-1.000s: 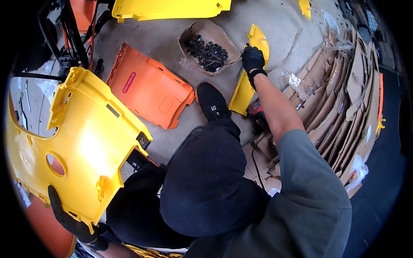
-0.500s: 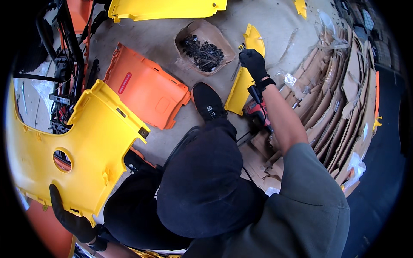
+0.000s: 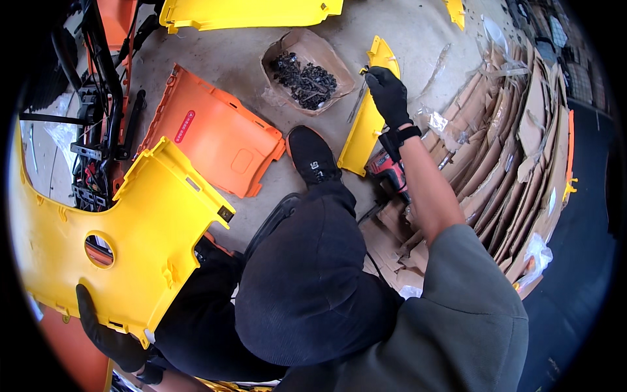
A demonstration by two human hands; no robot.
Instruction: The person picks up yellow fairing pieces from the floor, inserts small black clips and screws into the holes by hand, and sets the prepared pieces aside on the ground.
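Holding a large yellow panel [image 3: 140, 245], near left, in a half-closed left hand [image 3: 112, 336]; curling the right hand [image 3: 386, 95] over a narrow yellow strip [image 3: 363, 138], cannot tell if gripping anything. Working above grey floor [image 3: 222, 52], with stacked cardboard [image 3: 506, 150] right, a parts box [image 3: 334, 57] far.

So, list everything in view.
Open carton: 1, brown, top centre
Small parts: many, black, inside carton
Large panel: 1, yellow, left
Narrow panel: 1, yellow, right of carton
Far panels: 2, yellow, top edge
Orange panel: 1, orange, left centre
Edge pieces: 3+, orange, both sides
Flattened cardboard: stack, brown, right
Power tool: 1, red/black, beside cardboard
Plastic wrap: several, clear, right
Metal frame: 1, black, upper left
Shoes: 2, black, centre
Left hand: 1, gloved black, on large panel
Right hand: 1, gloved black, over narrow panel
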